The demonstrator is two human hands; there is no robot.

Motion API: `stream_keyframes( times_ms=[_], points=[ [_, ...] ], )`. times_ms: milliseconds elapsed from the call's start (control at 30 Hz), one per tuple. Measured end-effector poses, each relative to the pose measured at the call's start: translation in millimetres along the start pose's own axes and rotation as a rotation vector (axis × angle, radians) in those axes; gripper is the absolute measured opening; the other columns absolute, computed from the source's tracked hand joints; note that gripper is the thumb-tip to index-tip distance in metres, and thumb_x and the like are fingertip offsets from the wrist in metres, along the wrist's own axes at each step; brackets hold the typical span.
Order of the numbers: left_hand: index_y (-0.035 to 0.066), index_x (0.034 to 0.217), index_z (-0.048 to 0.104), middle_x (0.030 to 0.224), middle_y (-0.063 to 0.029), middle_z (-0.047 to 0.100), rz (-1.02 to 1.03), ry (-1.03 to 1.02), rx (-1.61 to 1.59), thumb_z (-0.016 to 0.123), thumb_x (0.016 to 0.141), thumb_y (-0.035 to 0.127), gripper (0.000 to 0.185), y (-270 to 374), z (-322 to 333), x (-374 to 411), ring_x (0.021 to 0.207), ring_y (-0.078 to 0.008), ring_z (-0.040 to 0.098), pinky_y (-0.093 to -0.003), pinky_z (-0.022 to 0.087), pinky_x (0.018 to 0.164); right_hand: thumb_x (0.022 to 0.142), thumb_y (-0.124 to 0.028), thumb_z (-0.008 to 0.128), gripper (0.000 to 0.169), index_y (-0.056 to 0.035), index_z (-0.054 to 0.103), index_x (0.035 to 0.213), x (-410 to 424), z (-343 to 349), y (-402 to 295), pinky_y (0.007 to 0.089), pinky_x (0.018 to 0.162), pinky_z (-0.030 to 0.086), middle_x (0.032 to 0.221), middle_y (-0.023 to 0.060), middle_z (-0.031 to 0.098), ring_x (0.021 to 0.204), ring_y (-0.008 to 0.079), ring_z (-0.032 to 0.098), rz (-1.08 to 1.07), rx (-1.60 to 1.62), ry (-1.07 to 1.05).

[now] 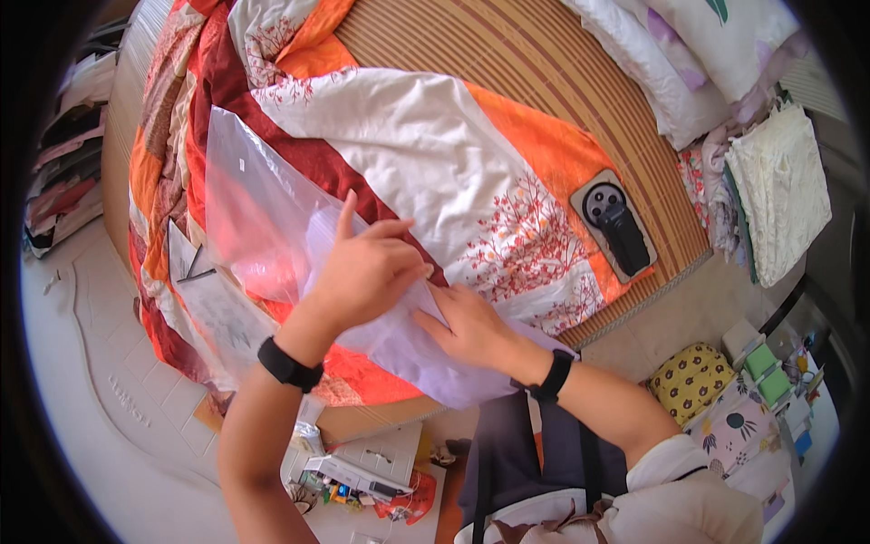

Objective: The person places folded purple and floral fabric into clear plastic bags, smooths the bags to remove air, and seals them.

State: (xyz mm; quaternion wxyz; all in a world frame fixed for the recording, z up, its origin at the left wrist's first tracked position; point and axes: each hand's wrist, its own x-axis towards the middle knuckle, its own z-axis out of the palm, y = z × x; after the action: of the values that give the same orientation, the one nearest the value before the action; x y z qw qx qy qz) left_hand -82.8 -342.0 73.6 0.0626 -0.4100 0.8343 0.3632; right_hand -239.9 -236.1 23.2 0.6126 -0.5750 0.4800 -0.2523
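A piece of thin lilac fabric [448, 377] is spread between my hands and hangs toward my lap. My left hand [370, 272] lies over it, the index finger stretched out and other fingertips pinched at its upper edge. Close beside, my right hand [472, 330] grips the same edge between thumb and fingers. A clear plastic bag [255, 183] reaches up and left from under my left hand. Whether the fabric lies inside the bag or against it, I cannot tell. Both wrists wear black bands. Beneath is a white, orange and dark red patterned quilt [421, 149].
The quilt covers part of a bed with a striped woven mat [462, 41]. A phone [615, 224] with a black grip lies on the quilt's right edge. Pillows [680, 75] and folded cloth [778, 197] sit at upper right. A cluttered bedside cabinet [380, 452] stands below.
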Motion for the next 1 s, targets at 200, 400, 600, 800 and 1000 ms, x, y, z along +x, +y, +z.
stream_keyframes(
  times_ms=[200, 400, 600, 800, 1000],
  points=[
    [0.013, 0.074, 0.067, 0.077, 0.0005, 0.067, 0.017, -0.063, -0.016, 0.064, 0.081, 0.017, 0.008, 17, 15, 5, 0.105, -0.0187, 0.061, -0.06, 0.003, 0.112, 0.078, -0.018, 0.063, 0.032, -0.0013, 0.056, 0.105, 0, 15, 7, 0.044, 0.07, 0.049, 0.088, 0.0172, 0.062, 0.085, 0.0348, 0.059, -0.02, -0.186, 0.087],
    [0.012, 0.08, 0.07, 0.079, 0.0001, 0.068, -0.033, -0.049, -0.013, 0.062, 0.083, 0.015, 0.009, 7, 13, 13, 0.109, -0.0191, 0.059, -0.0588, 0.004, 0.112, 0.083, -0.027, 0.063, 0.048, -0.0002, 0.048, 0.12, -24, -10, 24, 0.0442, 0.07, 0.051, 0.093, 0.0208, 0.065, 0.082, 0.0368, 0.063, 0.014, 0.057, 0.256],
    [0.01, 0.075, 0.067, 0.078, -0.0017, 0.068, -0.016, -0.074, 0.0, 0.063, 0.081, 0.015, 0.009, 13, 15, 21, 0.103, -0.0184, 0.062, -0.0601, 0.003, 0.112, 0.086, -0.03, 0.059, 0.031, 0.0009, 0.06, 0.091, 4, -14, 25, 0.0459, 0.066, 0.049, 0.081, 0.0225, 0.063, 0.076, 0.0401, 0.062, 0.208, 0.134, -0.003],
    [0.009, 0.071, 0.064, 0.075, -0.002, 0.067, -0.001, -0.059, 0.07, 0.063, 0.08, 0.015, 0.011, 30, 25, 27, 0.102, -0.0167, 0.063, -0.0626, 0.003, 0.111, 0.083, -0.028, 0.061, 0.025, -0.0028, 0.063, 0.083, 4, 7, 24, 0.0473, 0.063, 0.048, 0.073, 0.0202, 0.062, 0.073, 0.0396, 0.061, 0.258, 0.045, 0.29],
    [0.013, 0.065, 0.063, 0.067, 0.0036, 0.064, 0.028, 0.121, 0.114, 0.061, 0.07, 0.013, 0.006, 36, 53, 28, 0.107, -0.0139, 0.061, -0.0697, 0.003, 0.108, 0.082, -0.029, 0.059, 0.024, -0.0062, 0.066, 0.08, 6, -11, 40, 0.0446, 0.062, 0.049, 0.074, 0.0177, 0.065, 0.074, 0.0339, 0.064, 0.394, -0.192, 0.141]
  ],
)
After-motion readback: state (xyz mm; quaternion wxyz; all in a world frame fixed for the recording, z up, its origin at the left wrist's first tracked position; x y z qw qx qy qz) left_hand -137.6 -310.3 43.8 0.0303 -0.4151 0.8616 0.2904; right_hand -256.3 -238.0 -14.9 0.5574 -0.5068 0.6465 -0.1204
